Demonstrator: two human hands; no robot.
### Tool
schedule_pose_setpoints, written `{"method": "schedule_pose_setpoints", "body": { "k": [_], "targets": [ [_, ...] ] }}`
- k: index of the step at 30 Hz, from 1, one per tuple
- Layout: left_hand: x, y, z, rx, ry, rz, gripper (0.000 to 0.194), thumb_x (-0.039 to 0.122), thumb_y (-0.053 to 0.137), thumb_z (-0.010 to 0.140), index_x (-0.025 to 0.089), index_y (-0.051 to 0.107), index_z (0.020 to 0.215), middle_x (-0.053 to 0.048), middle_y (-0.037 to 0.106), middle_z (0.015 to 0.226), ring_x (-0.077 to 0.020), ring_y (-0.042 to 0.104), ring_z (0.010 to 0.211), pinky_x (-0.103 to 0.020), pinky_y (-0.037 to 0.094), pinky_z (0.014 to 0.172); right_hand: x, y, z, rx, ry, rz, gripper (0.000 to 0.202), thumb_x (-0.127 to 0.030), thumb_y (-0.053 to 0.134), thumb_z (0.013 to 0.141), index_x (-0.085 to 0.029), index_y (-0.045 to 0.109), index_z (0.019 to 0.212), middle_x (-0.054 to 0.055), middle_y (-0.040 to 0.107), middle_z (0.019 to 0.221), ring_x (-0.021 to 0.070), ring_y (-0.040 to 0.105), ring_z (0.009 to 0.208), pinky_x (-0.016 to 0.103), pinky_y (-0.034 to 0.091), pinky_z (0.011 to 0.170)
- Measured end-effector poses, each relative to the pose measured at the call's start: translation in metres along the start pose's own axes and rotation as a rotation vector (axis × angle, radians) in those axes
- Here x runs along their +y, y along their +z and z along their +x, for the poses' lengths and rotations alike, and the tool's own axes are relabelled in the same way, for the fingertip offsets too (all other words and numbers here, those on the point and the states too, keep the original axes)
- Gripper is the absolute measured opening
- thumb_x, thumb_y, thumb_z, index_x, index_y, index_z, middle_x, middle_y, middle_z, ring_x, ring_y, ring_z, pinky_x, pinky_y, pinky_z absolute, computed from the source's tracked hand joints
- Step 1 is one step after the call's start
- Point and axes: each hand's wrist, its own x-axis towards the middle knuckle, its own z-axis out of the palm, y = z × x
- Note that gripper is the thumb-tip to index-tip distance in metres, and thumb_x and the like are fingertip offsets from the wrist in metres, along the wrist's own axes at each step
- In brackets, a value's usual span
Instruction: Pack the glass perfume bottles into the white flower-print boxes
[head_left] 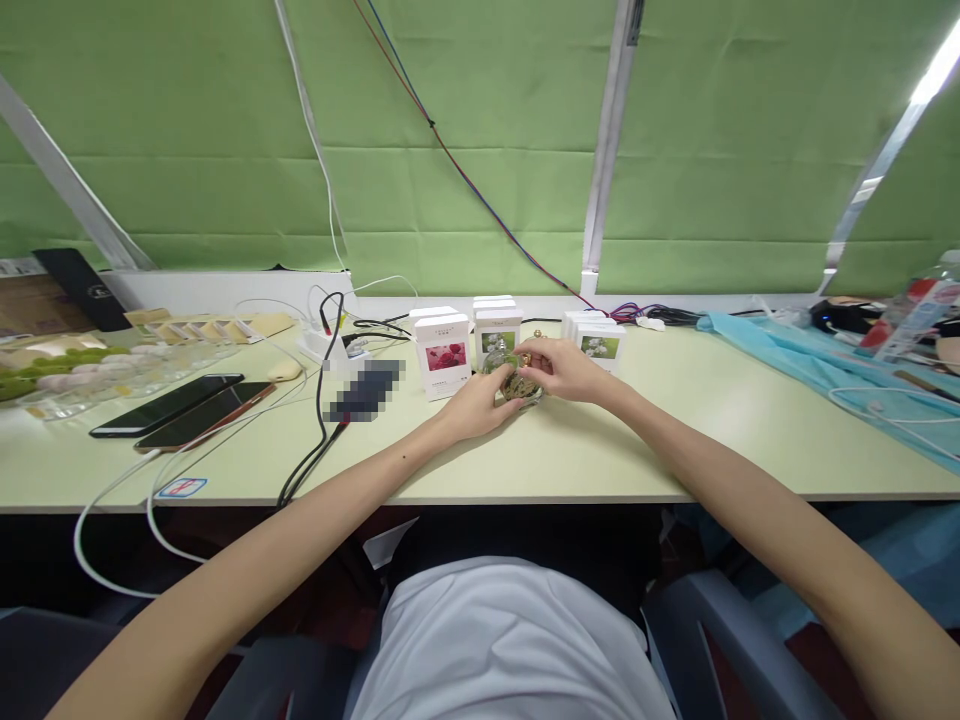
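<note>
A small clear glass jar (529,396) with brownish-green dried plant matter inside stands on the table in front of me. My left hand (484,402) is closed around its left side, thumb and fingers against the glass. From the right, my right hand (564,370) reaches over the jar's top with curled fingers pinched together; what they hold is too small to make out. A small gold-coloured piece (537,335) shows just behind the right fingers. White cards with flower pictures stand close by: one with red flowers (445,357) on the left, another with white flowers (600,347) on the right.
Two phones (169,405) and white cables lie to the left, near clear containers (97,378). A power strip (330,350) and black cables (311,455) sit nearer the middle. Blue plastic sheeting (810,355) and a bottle (919,305) are on the right. A green curtain (480,150) hangs behind.
</note>
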Motion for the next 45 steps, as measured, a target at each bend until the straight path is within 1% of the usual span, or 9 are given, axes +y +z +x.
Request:
{"method": "schedule_pose_setpoints", "body": {
  "k": [7, 12, 17, 21, 24, 26, 30, 35, 45],
  "targets": [
    [0.000, -0.001, -0.001, 0.003, 0.013, 0.017, 0.037, 0.038, 0.061, 0.094, 0.018, 0.058, 0.124, -0.005, 0.071, 0.088, -0.0219, 0.064, 0.072, -0.031, 0.039, 0.063, 0.001, -0.008, 0.000, 0.063, 0.026, -0.034, 0.030, -0.035, 0.054, 0.098, -0.013, 0.070, 0.113, 0.002, 0.063, 0.068, 0.0161, 0.052, 0.063, 0.028, 0.038, 0.069],
    [-0.001, -0.001, 0.000, 0.031, 0.006, 0.067, 0.033, 0.040, 0.062, 0.093, 0.018, 0.061, 0.117, -0.006, 0.072, 0.092, -0.0239, 0.066, 0.077, -0.031, 0.041, 0.064, 0.011, -0.014, 0.000, 0.167, 0.109, -0.168, 0.029, -0.027, 0.046, 0.100, -0.013, 0.072, 0.103, 0.005, 0.066, 0.070, 0.0175, 0.053, 0.062, 0.029, 0.037, 0.071],
    [0.004, -0.007, 0.000, 0.029, 0.000, 0.061, 0.043, 0.046, 0.061, 0.093, 0.018, 0.061, 0.125, -0.008, 0.074, 0.099, -0.0238, 0.067, 0.080, -0.032, 0.045, 0.068, 0.017, -0.014, 0.000, 0.105, 0.188, -0.264, 0.026, -0.022, 0.048, 0.097, -0.014, 0.073, 0.101, 0.006, 0.068, 0.068, 0.0195, 0.055, 0.062, 0.030, 0.036, 0.070],
    [0.010, -0.020, 0.001, 0.149, -0.021, -0.071, 0.041, 0.051, 0.050, 0.099, 0.019, 0.063, 0.119, -0.007, 0.074, 0.105, -0.0184, 0.065, 0.074, -0.030, 0.047, 0.071, 0.014, -0.015, -0.001, 0.049, 0.225, -0.315, 0.028, -0.017, 0.047, 0.095, -0.016, 0.074, 0.100, 0.008, 0.071, 0.075, 0.0196, 0.056, 0.067, 0.030, 0.034, 0.069],
    [0.007, -0.027, 0.003, 0.323, -0.069, -0.086, 0.033, 0.044, 0.046, 0.101, 0.018, 0.065, 0.108, -0.004, 0.074, 0.095, -0.0139, 0.060, 0.062, -0.029, 0.046, 0.069, 0.010, -0.015, 0.000, -0.030, 0.266, -0.360, 0.029, -0.013, 0.047, 0.092, -0.017, 0.075, 0.098, 0.009, 0.072, 0.079, 0.0195, 0.057, 0.068, 0.029, 0.031, 0.065],
    [0.001, -0.029, 0.004, 0.371, -0.087, -0.017, 0.024, 0.035, 0.051, 0.098, 0.018, 0.066, 0.105, -0.003, 0.075, 0.093, -0.0136, 0.058, 0.060, -0.030, 0.047, 0.070, 0.009, -0.015, 0.000, -0.092, 0.291, -0.399, 0.027, -0.011, 0.048, 0.090, -0.017, 0.075, 0.094, 0.010, 0.072, 0.081, 0.0199, 0.057, 0.069, 0.030, 0.029, 0.063],
    [-0.006, -0.026, 0.004, 0.286, -0.096, 0.089, 0.018, 0.022, 0.055, 0.091, 0.017, 0.070, 0.101, -0.008, 0.077, 0.104, -0.0225, 0.069, 0.085, -0.034, 0.051, 0.083, 0.011, -0.013, -0.001, -0.163, 0.291, -0.432, 0.023, -0.013, 0.052, 0.091, -0.016, 0.075, 0.090, 0.012, 0.074, 0.086, 0.0216, 0.062, 0.075, 0.029, 0.029, 0.062],
    [-0.004, -0.021, 0.002, 0.172, -0.072, 0.187, 0.023, 0.018, 0.055, 0.091, 0.017, 0.073, 0.105, -0.013, 0.075, 0.118, -0.0323, 0.069, 0.111, -0.041, 0.052, 0.093, 0.014, -0.010, -0.002, -0.203, 0.264, -0.450, 0.023, -0.013, 0.052, 0.092, -0.016, 0.075, 0.088, 0.013, 0.074, 0.087, 0.0234, 0.064, 0.078, 0.029, 0.031, 0.061],
    [-0.016, -0.016, 0.002, 0.115, -0.066, 0.235, 0.024, 0.012, 0.054, 0.087, 0.018, 0.072, 0.101, -0.013, 0.075, 0.109, -0.0320, 0.069, 0.104, -0.039, 0.054, 0.086, 0.007, -0.009, -0.002, -0.253, 0.246, -0.442, 0.025, -0.009, 0.051, 0.088, -0.016, 0.074, 0.088, 0.012, 0.073, 0.087, 0.0208, 0.060, 0.074, 0.029, 0.028, 0.060]
  ]
}}
